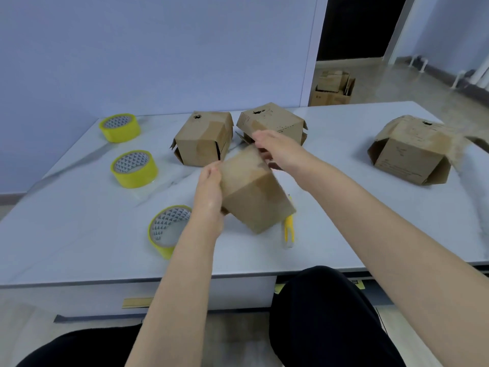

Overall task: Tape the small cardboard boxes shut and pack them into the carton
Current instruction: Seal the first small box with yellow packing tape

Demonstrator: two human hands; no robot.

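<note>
ops: Fingers [213, 169] of my left hand [209, 194] are curled round the left side of the held box [254, 197]. My right hand [275, 149] grips its far top end. It's tilted, lifted off the bench [344, 221], dead centre in front of me. Motion blur there, so I can't tell how its flaps sit.

eng: How to do this step well?

ops: My read: press the flaps flush, set it flat on the bench, then reach for the nearest tape roll [168, 229]. Taping mid-air risks a skewed seam.

eng: Counts?

ops: Small boxes: four. One in hand, left rear box [202, 140] and right rear box [272, 123] just behind it, far-right box [410, 152] well apart. Tape: three yellow rolls down the left, adding middle tape roll [135, 168] and far tape roll [120, 127]. One yellow tool [289, 229], part hidden by the held box. One open carton [333, 88] on the floor past the bench.
</note>
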